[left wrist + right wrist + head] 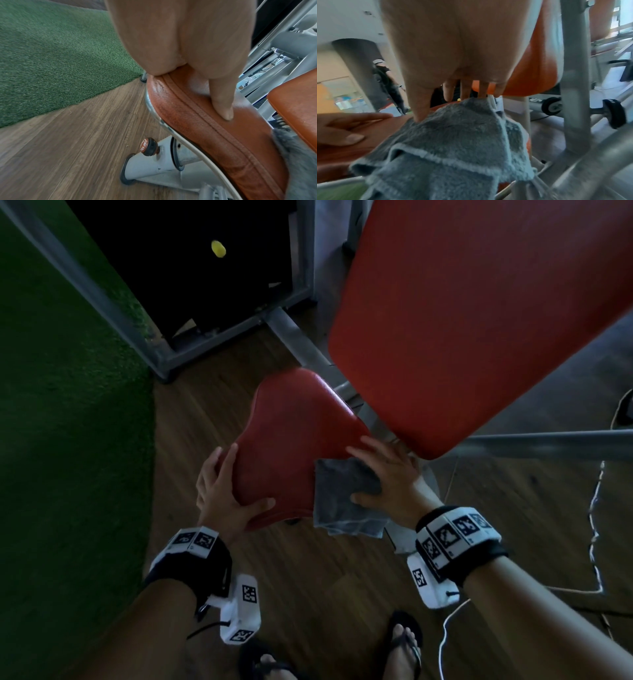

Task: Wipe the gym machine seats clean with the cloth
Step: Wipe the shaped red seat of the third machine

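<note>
from the head view, the red seat [291, 440] is the landmark. the left hand [222, 494] grips the seat's near left edge, thumb on top and fingers curled round the rim, steadying it. the right hand [387, 477] lies flat with its fingers spread on the grey cloth [342, 498], which covers the seat's near right corner and hangs over its edge. the big red backrest [479, 320] rises just behind the seat – no cloth on it.

from the left wrist, the thumb presses the seat's top beside the seam, and the cloth's fringe shows at the seat's far side.

from the right wrist, straight fingers [465, 92] press the cloth down onto the seat – not clenched round it.

my judgement: wiping is under way on this seat, most of it lies uncovered by the cloth, and whether that part is already clean i cannot tell; the backrest and any other seats look left to do.
</note>
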